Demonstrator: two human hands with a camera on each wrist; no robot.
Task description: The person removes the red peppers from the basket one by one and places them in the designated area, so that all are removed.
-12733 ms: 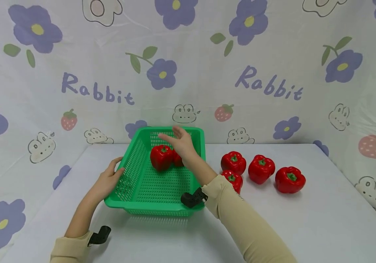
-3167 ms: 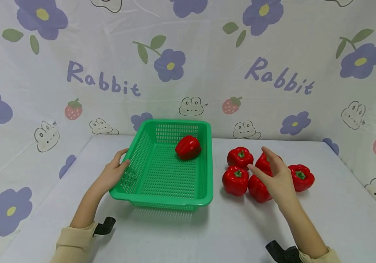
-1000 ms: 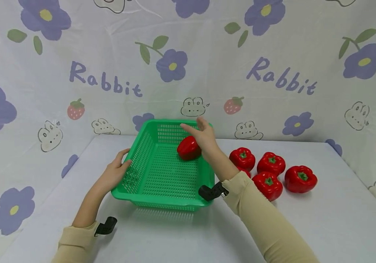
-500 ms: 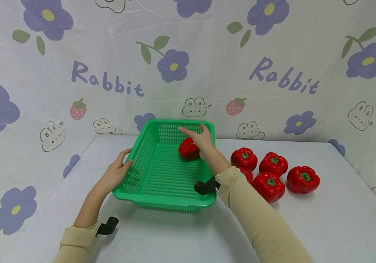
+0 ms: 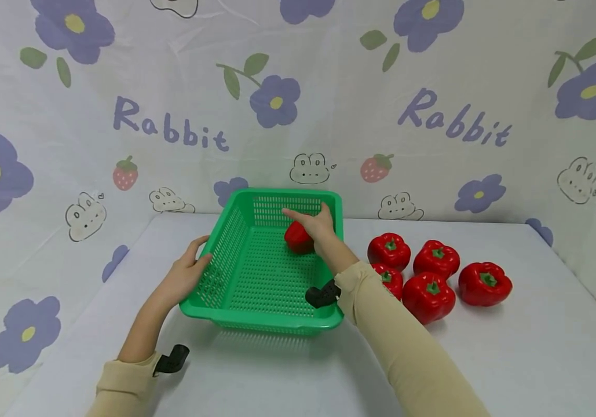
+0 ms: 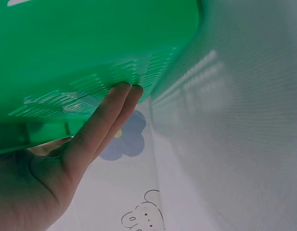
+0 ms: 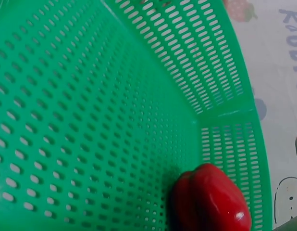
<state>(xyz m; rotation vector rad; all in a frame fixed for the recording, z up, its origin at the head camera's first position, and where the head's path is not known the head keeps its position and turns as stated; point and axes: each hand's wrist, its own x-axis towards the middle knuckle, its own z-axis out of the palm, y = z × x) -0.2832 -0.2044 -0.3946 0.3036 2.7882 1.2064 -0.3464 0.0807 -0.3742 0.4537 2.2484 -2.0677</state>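
One glossy red plastic bell pepper (image 5: 298, 238) lies under the right hand (image 5: 320, 226), whose curled fingers close over it inside the single green perforated plastic basket (image 5: 256, 278). Four more red peppers (image 5: 428, 296) sit well right of those fingers. Left hand (image 5: 185, 277) presses straight fingers against the basket's outer wall.

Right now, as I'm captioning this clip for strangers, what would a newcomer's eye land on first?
The bright green basket at table centre, with the right hand over the single red pepper at its far end. The left hand rests against its left wall. Five more red peppers cluster on the table to its right.

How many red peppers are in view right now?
5: one in the green basket under the right hand, at; four on the table right of it, at. A fifth table pepper shows partly behind the sleeve, so 6.
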